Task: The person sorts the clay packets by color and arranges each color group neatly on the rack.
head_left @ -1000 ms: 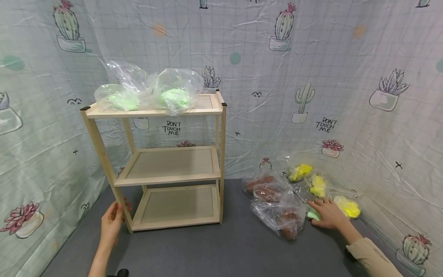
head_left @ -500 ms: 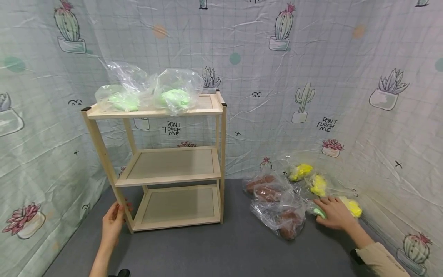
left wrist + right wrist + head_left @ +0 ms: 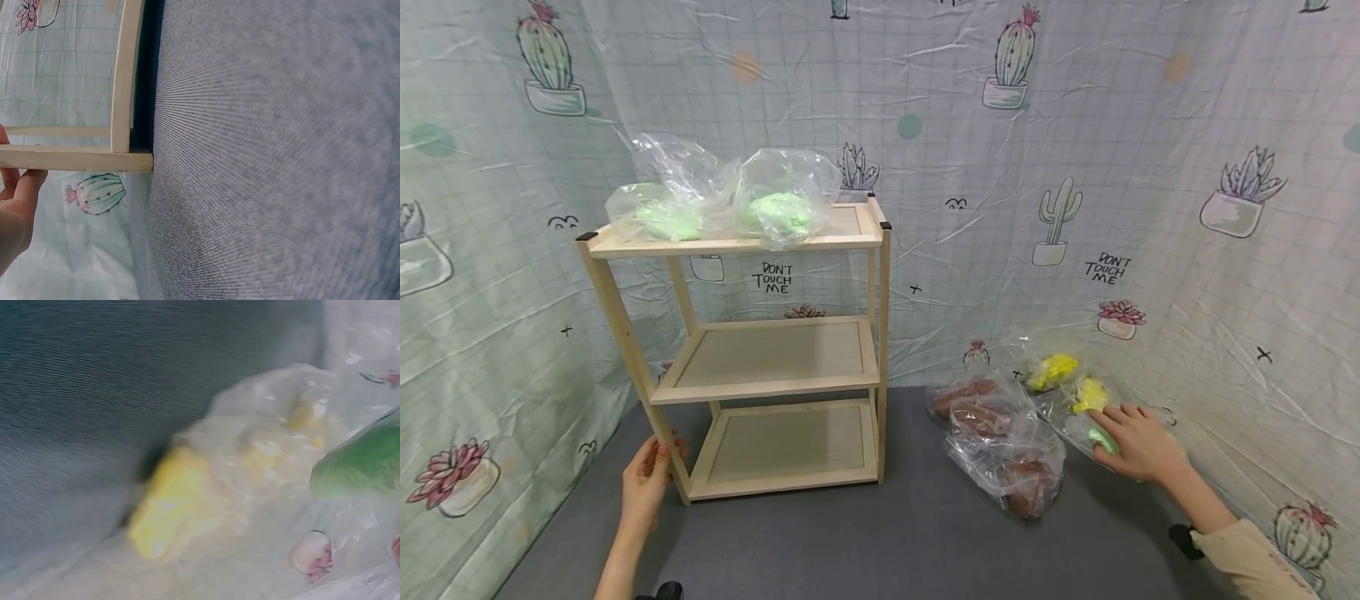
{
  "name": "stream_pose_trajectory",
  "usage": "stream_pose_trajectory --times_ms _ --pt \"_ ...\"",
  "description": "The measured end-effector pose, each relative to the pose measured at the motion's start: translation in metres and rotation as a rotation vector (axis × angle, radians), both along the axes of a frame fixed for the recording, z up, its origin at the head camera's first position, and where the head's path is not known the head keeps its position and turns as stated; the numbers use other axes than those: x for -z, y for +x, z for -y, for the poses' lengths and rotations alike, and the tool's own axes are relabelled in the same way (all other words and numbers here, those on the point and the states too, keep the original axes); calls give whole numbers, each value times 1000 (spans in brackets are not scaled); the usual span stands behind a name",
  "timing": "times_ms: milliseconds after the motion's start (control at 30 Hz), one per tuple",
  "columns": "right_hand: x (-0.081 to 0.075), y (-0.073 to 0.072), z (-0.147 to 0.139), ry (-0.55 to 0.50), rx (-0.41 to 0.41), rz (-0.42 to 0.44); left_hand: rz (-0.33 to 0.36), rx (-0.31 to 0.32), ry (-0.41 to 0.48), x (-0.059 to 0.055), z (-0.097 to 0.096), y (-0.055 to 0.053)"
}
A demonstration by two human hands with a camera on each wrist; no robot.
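Observation:
A light wooden three-tier shelf [image 3: 760, 389] stands on the dark grey cloth at the left. My left hand [image 3: 646, 479] holds its front left post low down, thumb and fingers on either side; the left wrist view shows this post [image 3: 81, 160] running between them. At the far right, my right hand [image 3: 1138, 443] grips a clear plastic bag with a light green lump [image 3: 1103, 439] inside, thumb below and fingers over the top. The right wrist view has the green lump [image 3: 362, 465] at its right edge, above bagged yellow lumps [image 3: 175, 503]. The hand partly hides the bag.
Two clear bags with green lumps [image 3: 778, 212] lie on the top tier. Bags with reddish-brown pieces [image 3: 981, 417] lie right of the shelf. Bagged yellow lumps [image 3: 1052, 372] lie behind my right hand. A cactus-print sheet [image 3: 940, 183] hangs at the back and sides.
My right hand has moved right and slightly up with the green lump's bag, away from the brown bags, and now covers the nearest yellow lump. The left hand stays at the post.

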State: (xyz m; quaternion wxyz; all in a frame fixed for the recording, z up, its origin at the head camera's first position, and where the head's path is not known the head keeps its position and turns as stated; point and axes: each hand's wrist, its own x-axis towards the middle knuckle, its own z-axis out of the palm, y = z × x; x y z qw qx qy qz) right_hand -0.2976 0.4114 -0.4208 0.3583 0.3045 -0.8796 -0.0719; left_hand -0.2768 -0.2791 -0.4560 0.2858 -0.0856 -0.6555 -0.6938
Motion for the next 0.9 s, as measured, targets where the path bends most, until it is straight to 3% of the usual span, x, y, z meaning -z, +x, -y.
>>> stream_pose_trajectory --times_ms 567,900 --pt "-60 -9 42 0 -207 -138 53 -41 -24 0 2 -1" --pt "-115 -7 81 1 -335 -242 52 -44 -23 0 2 0"
